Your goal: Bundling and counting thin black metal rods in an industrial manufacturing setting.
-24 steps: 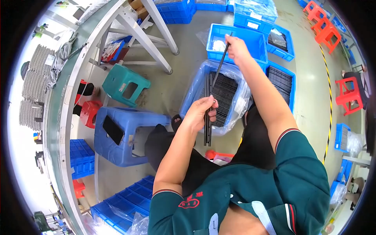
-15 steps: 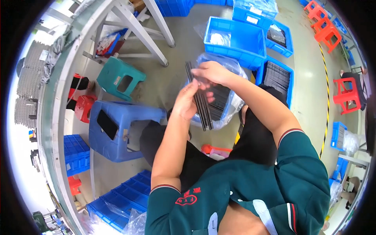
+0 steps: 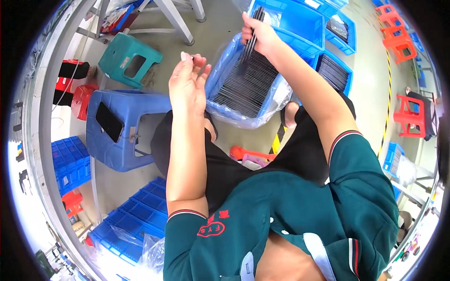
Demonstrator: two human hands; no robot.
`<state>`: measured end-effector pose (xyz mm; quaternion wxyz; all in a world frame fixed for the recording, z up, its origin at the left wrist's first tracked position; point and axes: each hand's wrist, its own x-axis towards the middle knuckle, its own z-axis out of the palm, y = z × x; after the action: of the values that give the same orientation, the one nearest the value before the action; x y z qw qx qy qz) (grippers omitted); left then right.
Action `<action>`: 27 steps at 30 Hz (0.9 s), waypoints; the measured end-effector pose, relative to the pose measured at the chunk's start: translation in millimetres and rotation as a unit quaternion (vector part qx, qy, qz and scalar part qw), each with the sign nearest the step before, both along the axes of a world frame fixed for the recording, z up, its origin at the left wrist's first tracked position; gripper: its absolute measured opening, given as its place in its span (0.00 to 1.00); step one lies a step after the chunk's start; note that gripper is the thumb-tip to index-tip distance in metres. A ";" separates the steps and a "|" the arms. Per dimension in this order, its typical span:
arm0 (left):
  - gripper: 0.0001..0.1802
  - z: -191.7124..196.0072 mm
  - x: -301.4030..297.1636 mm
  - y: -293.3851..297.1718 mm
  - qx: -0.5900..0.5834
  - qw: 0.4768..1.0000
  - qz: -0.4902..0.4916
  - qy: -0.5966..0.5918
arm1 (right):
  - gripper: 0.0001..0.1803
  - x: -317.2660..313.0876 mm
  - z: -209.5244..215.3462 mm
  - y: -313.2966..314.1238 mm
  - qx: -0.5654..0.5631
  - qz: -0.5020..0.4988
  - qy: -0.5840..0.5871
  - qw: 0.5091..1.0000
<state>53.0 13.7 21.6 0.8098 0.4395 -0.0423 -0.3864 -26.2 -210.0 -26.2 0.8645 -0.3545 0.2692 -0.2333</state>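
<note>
Several slim black strips (image 3: 249,50) are gripped in a bundle by my right hand (image 3: 262,36), fingers wrapped round them. The bundle stands slanted over a blue bin (image 3: 212,80) lined with clear plastic, and its lower end is blurred. Rows of similar dark strips (image 3: 251,91) fill this bin, which sits on the floor between my feet. Left of the bin, my left hand (image 3: 188,84) is raised with the palm up. Its fingers are loosely bent and apart, and I see nothing held in it.
A blue stool (image 3: 101,147) with a black phone (image 3: 109,122) on top stands at left, a green stool (image 3: 112,58) behind it. Beyond the lined bin is another blue bin (image 3: 300,23); one with dark strips (image 3: 333,72) stands at right. Blue crates (image 3: 133,215) lie at lower left.
My hands have drawn apart. The right hand has carried the strips away and up over the far part of the bin; the left has let go and moved left. The whole view has shifted slightly.
</note>
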 end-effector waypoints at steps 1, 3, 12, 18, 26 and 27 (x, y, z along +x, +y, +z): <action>0.14 4.8 -1.4 2.6 0.001 1.000 0.002 0.003 | 0.20 0.8 -20.0 -1.3 -0.070 -0.030 0.046 0.996; 0.15 9.9 -0.9 10.8 0.021 0.999 -0.033 0.010 | 0.21 8.5 -61.1 13.3 -0.177 -0.030 0.154 0.972; 0.18 24.2 3.5 33.2 0.006 0.998 -0.048 0.039 | 0.24 16.2 -210.7 78.6 -0.398 0.081 0.434 0.804; 0.21 21.8 6.4 36.0 -0.019 0.997 -0.058 0.050 | 0.23 -17.1 -260.2 101.5 -0.479 0.202 0.528 0.671; 0.22 26.0 6.0 35.9 -0.034 0.995 -0.085 0.048 | 0.23 -16.6 -274.8 111.5 -0.562 0.203 0.580 0.553; 0.22 28.1 6.3 36.8 -0.034 0.995 -0.086 0.042 | 0.23 -19.2 -272.9 113.9 -0.575 0.183 0.584 0.543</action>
<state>59.3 50.5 49.7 0.7889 0.3895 -0.0588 -0.4716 -45.4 -96.2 -299.2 0.1512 -0.8753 0.4516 0.0838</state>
